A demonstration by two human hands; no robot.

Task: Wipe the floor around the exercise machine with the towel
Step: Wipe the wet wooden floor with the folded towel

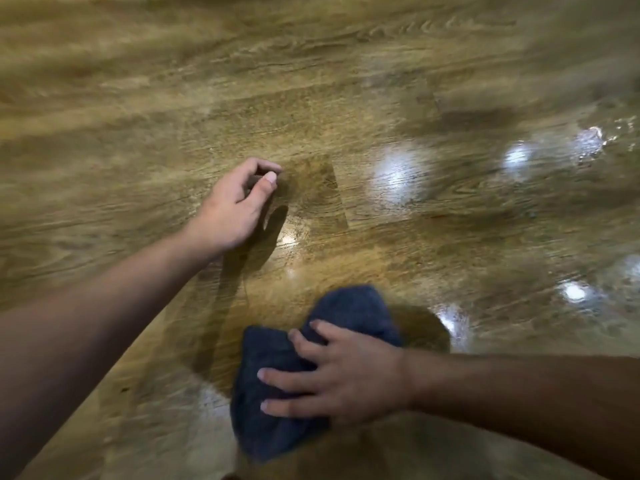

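1. Towel (277, 393) lies crumpled on the floor (346, 81) at the bottom centre of the view, a dark blue-grey cloth bunched into two lobes, one toward the upper right and one toward the lower left, so its long axis runs on that diagonal.
2. Right hand (343, 375) lies flat on top of the towel, coming in from the right; its fingers (287, 375) are spread and nearly straight, pressing the cloth down rather than curling round it.
3. Most of the towel lies left of and ahead of those fingertips, so a push leftward or forward would, I judge, carry the cloth in front of the hand instead of dragging it behind.
4. Left hand (235, 206) is well apart from the towel, farther forward and to the left. Its fingers are curled with the thumb meeting them; it seems to hold nothing, though blur makes that uncertain, and I cannot tell whether it touches the floor or hovers over it.
5. The right hand is plainly the nearer one and the one doing the wiping.
6. The floor is glossy wood-grain planking with several bright light reflections to the right of the hands.
7. No exercise machine shows in this view.
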